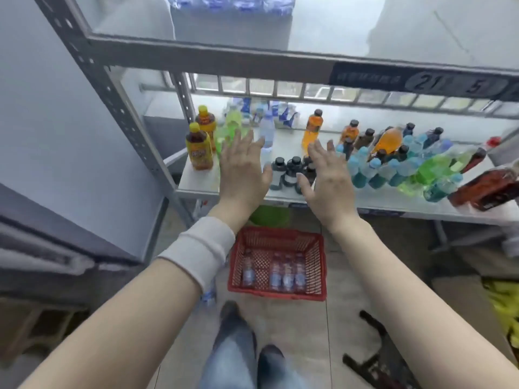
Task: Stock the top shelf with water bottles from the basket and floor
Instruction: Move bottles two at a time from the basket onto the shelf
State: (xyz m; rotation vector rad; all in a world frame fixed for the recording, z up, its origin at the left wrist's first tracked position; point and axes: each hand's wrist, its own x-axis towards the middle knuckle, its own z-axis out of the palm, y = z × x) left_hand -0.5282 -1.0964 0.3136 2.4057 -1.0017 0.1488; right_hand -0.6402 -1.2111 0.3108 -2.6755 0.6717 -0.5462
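A red plastic basket (280, 242) stands on the floor below me with several small water bottles (286, 273) lying in it. One more water bottle (208, 294) lies on the floor left of the basket, partly hidden by my left forearm. On the top shelf (337, 32) a row of water bottles (230, 2) stands at the back. My left hand (243, 171) and my right hand (327, 175) are both stretched out, palms down, fingers spread, holding nothing, in front of the middle shelf.
The middle shelf (379, 200) holds yellow tea bottles (198, 150), black-capped bottles (289, 171), orange, blue and green drinks. Grey metal uprights (112, 94) frame the rack at left. A black stool frame (376, 357) lies at the lower right. My feet (247, 341) are below.
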